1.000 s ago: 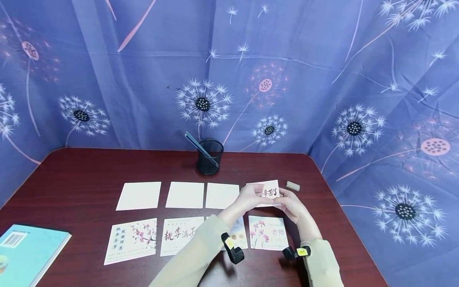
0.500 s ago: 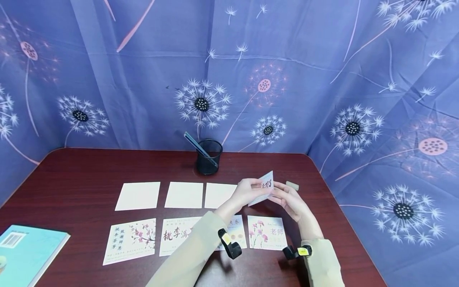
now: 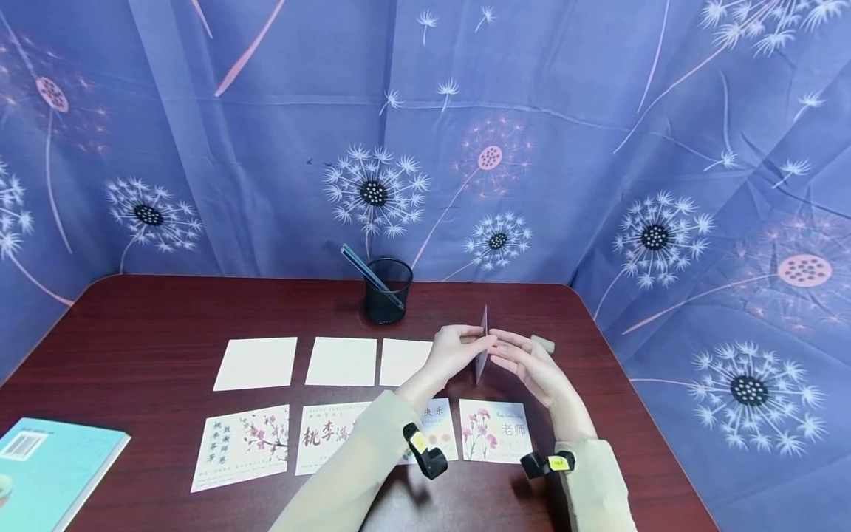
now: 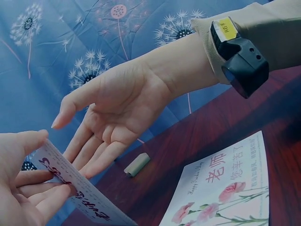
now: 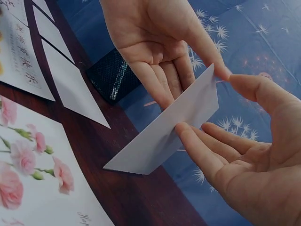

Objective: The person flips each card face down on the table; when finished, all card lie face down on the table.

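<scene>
A printed card (image 3: 482, 362) stands edge-on to the head view, held up off the table. My left hand (image 3: 450, 356) pinches it, thumb at the top edge and fingers against the lettered face (image 4: 77, 190). My right hand (image 3: 535, 367) is on the other side, fingers extended. In the right wrist view its fingertips (image 5: 183, 129) touch the card's blank white face (image 5: 164, 132), while its thumb is near the left thumb at the upper corner. A flower-printed card (image 3: 496, 432) lies on the table below my hands.
Blank white cards (image 3: 255, 363) form a back row, printed cards (image 3: 242, 447) a front row. A black mesh pen cup (image 3: 383, 299) stands behind. An eraser-like block (image 3: 543, 343) lies beyond my right hand, and a turquoise book (image 3: 60, 465) at the left.
The card in my left hand has been lifted and turned from facing the head camera to edge-on. My right hand has loosened from its edge, its fingers now on the blank side.
</scene>
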Available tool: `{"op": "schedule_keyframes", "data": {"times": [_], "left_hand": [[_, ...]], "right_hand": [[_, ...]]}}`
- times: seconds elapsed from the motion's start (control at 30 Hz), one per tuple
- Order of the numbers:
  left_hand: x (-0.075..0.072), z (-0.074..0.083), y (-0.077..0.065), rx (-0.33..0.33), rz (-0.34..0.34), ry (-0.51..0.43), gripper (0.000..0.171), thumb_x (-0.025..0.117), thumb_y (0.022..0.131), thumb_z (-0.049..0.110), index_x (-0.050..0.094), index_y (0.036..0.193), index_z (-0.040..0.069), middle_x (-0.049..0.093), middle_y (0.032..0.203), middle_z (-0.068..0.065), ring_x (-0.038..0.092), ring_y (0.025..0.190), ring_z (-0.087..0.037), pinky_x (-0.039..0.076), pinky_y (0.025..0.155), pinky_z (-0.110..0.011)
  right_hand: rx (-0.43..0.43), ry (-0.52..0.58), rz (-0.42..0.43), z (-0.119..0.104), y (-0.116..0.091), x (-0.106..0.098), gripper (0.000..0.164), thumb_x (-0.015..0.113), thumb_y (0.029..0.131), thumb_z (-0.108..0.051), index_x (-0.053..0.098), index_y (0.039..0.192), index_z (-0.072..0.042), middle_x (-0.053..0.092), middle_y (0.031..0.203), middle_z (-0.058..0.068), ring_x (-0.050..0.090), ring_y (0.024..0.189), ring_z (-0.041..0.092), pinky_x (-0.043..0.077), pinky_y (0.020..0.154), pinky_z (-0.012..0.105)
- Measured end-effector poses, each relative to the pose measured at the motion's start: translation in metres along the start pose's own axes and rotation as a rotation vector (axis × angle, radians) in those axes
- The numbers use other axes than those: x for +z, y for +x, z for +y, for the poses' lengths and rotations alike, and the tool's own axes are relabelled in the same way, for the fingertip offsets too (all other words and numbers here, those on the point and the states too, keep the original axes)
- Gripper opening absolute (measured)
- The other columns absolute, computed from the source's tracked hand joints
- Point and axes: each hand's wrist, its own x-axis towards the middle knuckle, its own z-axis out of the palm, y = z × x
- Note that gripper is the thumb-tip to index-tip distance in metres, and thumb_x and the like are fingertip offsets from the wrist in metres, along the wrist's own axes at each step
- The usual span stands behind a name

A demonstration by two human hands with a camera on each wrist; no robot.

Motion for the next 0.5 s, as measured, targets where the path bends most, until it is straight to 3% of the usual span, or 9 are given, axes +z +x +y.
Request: {"op": "schedule_keyframes", "data": {"times": [0.2,0.4,0.5], "left_hand": [[-0.0014,-0.0015,-0.0006,-0.040,-0.009,-0.129,0.046,0.071,0.089,0.027,0.065,0.124,-0.002,0.072,0.113,-0.017,0.072,0.098,-0.023,0.060,0.081,-0.030],[-0.0039,-0.0035,-0.0004,-0.069,0.010,-0.157,0.044,0.073,0.088,0.022,0.065,0.121,-0.004,0.073,0.109,-0.018,0.073,0.092,-0.026,0.061,0.075,-0.028],[-0.0054,-0.0075,-0.0010,-0.078,0.022,-0.162,0.041,0.072,0.087,0.016,0.065,0.121,-0.005,0.072,0.110,-0.018,0.073,0.093,-0.025,0.061,0.076,-0.028]], "right_hand": [[0.015,-0.006,0.010,0.0011,0.0009,0.0003,0.058,0.045,0.098,0.000,0.018,0.144,0.022,0.068,0.110,-0.010,0.066,0.103,0.002,0.052,0.095,0.019],[0.030,0.007,0.019,0.0040,0.0021,-0.0009,0.056,0.043,0.100,0.000,0.018,0.144,0.022,0.069,0.111,-0.010,0.067,0.104,0.002,0.052,0.095,0.019],[0.049,0.008,0.031,0.0062,0.0027,-0.0019,0.055,0.044,0.100,-0.001,0.020,0.145,0.021,0.067,0.121,-0.001,0.066,0.105,0.004,0.051,0.096,0.021]]}}
